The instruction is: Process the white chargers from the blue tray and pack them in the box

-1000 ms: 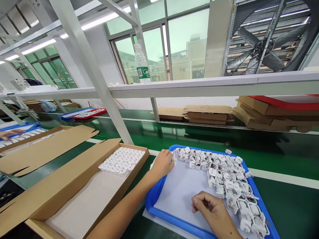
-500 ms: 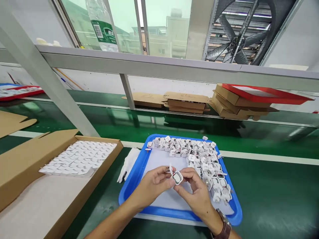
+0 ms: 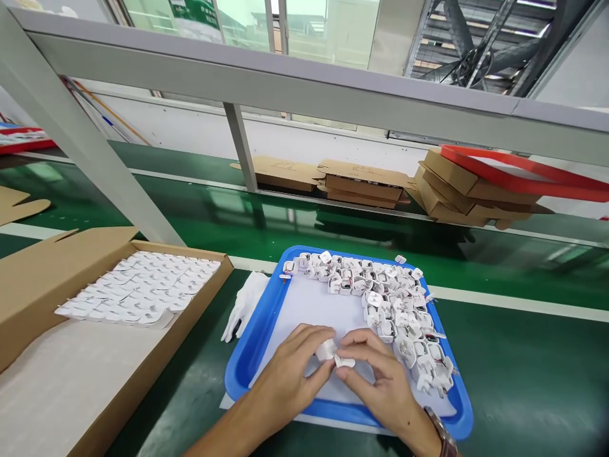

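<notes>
My left hand (image 3: 297,365) pinches a small white plug housing (image 3: 326,350) between thumb and fingers. In my right hand (image 3: 380,374) is a white cover piece (image 3: 344,362), gripped by its edge close against the housing; whether the two are joined I cannot tell. Both hands are over the near part of a blue tray (image 3: 254,343) lined with white. Along the tray's far and right sides crowd many white plug housings (image 3: 404,311), some open with wires and small parts showing inside. The inside of the held housing is hidden.
To the left lies an open cardboard box (image 3: 159,362) with rows of white pieces (image 3: 143,289). A white glove (image 3: 247,301) rests between box and tray. Beyond the grey frame (image 3: 285,79) are cardboard boxes (image 3: 361,184) and a red tray (image 3: 523,174).
The housing has turned so its open face with wires no longer shows. My right hand now grips the cover piece beside it. The view has tilted down.
</notes>
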The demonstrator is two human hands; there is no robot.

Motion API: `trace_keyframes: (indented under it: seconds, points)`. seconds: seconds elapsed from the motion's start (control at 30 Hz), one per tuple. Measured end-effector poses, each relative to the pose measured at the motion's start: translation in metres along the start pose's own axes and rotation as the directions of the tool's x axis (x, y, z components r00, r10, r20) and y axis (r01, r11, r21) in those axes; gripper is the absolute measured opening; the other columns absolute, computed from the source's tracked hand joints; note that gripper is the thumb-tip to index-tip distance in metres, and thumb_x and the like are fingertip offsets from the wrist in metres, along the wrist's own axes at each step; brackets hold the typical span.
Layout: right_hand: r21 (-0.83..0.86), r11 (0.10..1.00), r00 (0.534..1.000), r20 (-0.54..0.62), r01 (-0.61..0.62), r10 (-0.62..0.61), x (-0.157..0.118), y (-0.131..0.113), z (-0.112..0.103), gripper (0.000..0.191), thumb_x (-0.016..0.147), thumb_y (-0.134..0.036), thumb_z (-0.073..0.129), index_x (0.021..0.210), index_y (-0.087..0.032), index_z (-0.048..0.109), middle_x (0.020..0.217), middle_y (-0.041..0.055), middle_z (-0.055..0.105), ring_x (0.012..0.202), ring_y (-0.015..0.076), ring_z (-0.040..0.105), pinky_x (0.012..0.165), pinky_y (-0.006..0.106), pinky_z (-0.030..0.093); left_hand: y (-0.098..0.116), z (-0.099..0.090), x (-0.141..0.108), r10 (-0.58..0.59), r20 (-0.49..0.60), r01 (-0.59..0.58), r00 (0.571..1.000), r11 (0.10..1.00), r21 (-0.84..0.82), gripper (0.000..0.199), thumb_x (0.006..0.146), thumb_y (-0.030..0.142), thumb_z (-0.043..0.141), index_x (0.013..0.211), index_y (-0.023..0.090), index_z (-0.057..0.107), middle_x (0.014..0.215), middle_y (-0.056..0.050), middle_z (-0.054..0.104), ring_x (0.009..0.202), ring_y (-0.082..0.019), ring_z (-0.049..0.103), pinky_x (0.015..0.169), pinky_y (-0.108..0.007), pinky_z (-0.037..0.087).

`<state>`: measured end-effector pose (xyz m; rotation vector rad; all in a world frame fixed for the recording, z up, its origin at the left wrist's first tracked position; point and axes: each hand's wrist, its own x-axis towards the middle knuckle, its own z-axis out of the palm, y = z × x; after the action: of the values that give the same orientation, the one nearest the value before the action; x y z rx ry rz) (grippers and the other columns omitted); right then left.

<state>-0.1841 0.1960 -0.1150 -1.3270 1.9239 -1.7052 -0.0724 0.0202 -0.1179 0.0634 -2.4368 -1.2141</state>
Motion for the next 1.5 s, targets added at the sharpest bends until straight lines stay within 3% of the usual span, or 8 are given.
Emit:
trace_keyframes:
  seconds: [0.2, 0.4, 0.67, 0.9, 1.17, 1.27, 1.37, 1.5]
  points:
    - [-0.001, 0.999, 0.998, -0.048, -0.041, 0.041, -0.001, 0.003, -0.001, 0.036, 0.095, -0.013, 0.072, 0.124, -0.033, 0.073, 0.11, 0.0055, 0.075, 0.104, 0.0204, 0.072, 0.092, 0.033, 0.06, 0.007, -0.009, 0.002, -0.073, -0.047, 0.069, 0.996, 0.994, -0.081, 0.027, 0.092, 0.018, 0.068, 0.118, 0.025, 0.074, 0.114, -0.007, 0.079, 0.105, -0.025, 0.075, 0.094, -0.032, 0.062]
    - [0.067, 0.998, 0.999, 0.05, 0.017, -0.02, -0.001, -0.003, -0.006, 0.034, 0.095, -0.012, 0.073, 0.121, -0.034, 0.075, 0.113, 0.0071, 0.07, 0.106, 0.0212, 0.069, 0.09, 0.033, 0.06, 0.012, -0.01, 0.003, -0.146, -0.069, 0.127, 0.987, 0.964, -0.233, 0.022, 0.093, 0.019, 0.066, 0.109, 0.024, 0.08, 0.117, -0.009, 0.079, 0.106, -0.025, 0.076, 0.089, -0.031, 0.064]
    - [0.005, 0.991, 0.983, 0.125, 0.137, -0.136, -0.006, -0.002, -0.003, 0.048, 0.098, -0.01, 0.065, 0.137, -0.038, 0.066, 0.108, 0.0062, 0.062, 0.096, 0.0208, 0.068, 0.076, 0.031, 0.061, 0.012, -0.004, 0.004, -0.228, 0.022, 0.215, 0.973, 0.876, -0.43, 0.018, 0.092, 0.023, 0.067, 0.101, 0.021, 0.083, 0.113, -0.012, 0.079, 0.096, -0.025, 0.079, 0.079, -0.03, 0.066]
    - [-0.182, 0.944, 0.962, 0.049, 0.275, -0.27, -0.005, -0.01, -0.002, 0.046, 0.095, -0.004, 0.064, 0.133, -0.031, 0.065, 0.113, 0.01, 0.072, 0.1, 0.0259, 0.072, 0.083, 0.04, 0.062, 0.011, -0.003, 0.004, -0.301, 0.113, 0.302, 0.947, 0.714, -0.632, 0.023, 0.092, 0.037, 0.074, 0.104, 0.021, 0.083, 0.119, -0.014, 0.078, 0.107, -0.027, 0.076, 0.089, -0.035, 0.066]
    - [-0.218, 0.948, 0.973, 0.073, 0.23, -0.219, -0.01, -0.011, 0.001, 0.047, 0.095, -0.002, 0.063, 0.134, -0.029, 0.061, 0.117, 0.0115, 0.071, 0.107, 0.0275, 0.069, 0.089, 0.042, 0.061, 0.013, 0.005, 0.002, -0.424, 0.109, 0.384, 0.899, 0.642, -0.664, 0.028, 0.085, 0.042, 0.081, 0.1, 0.018, 0.081, 0.101, -0.011, 0.083, 0.097, -0.027, 0.079, 0.086, -0.036, 0.066]
    - [-0.239, 0.951, 0.981, 0.045, 0.196, -0.191, -0.009, -0.013, 0.0, 0.044, 0.096, -0.003, 0.063, 0.132, -0.029, 0.062, 0.115, 0.011, 0.071, 0.106, 0.0272, 0.069, 0.088, 0.041, 0.061, 0.013, -0.001, 0.003, -0.424, 0.182, 0.431, 0.887, 0.622, -0.653, 0.033, 0.089, 0.043, 0.078, 0.112, 0.02, 0.082, 0.113, -0.011, 0.083, 0.109, -0.03, 0.077, 0.098, -0.041, 0.063]
    - [-0.266, 0.947, 0.983, 0.02, 0.181, -0.183, -0.011, -0.012, 0.0, 0.045, 0.096, -0.005, 0.063, 0.134, -0.03, 0.061, 0.115, 0.0111, 0.072, 0.106, 0.0283, 0.069, 0.087, 0.042, 0.062, 0.012, -0.007, 0.003, -0.364, 0.211, 0.403, 0.907, 0.612, -0.681, 0.031, 0.088, 0.04, 0.08, 0.116, 0.025, 0.082, 0.129, -0.009, 0.078, 0.127, -0.031, 0.069, 0.112, -0.044, 0.055]
    - [-0.335, 0.918, 0.977, 0.038, 0.212, -0.211, -0.018, -0.005, 0.0, 0.05, 0.096, -0.003, 0.063, 0.139, -0.029, 0.059, 0.121, 0.0121, 0.071, 0.113, 0.0304, 0.068, 0.093, 0.046, 0.061, 0.01, -0.005, 0.001, -0.335, 0.193, 0.366, 0.922, 0.593, -0.717, 0.03, 0.086, 0.032, 0.083, 0.116, 0.029, 0.083, 0.134, -0.008, 0.075, 0.132, -0.031, 0.066, 0.113, -0.044, 0.055]
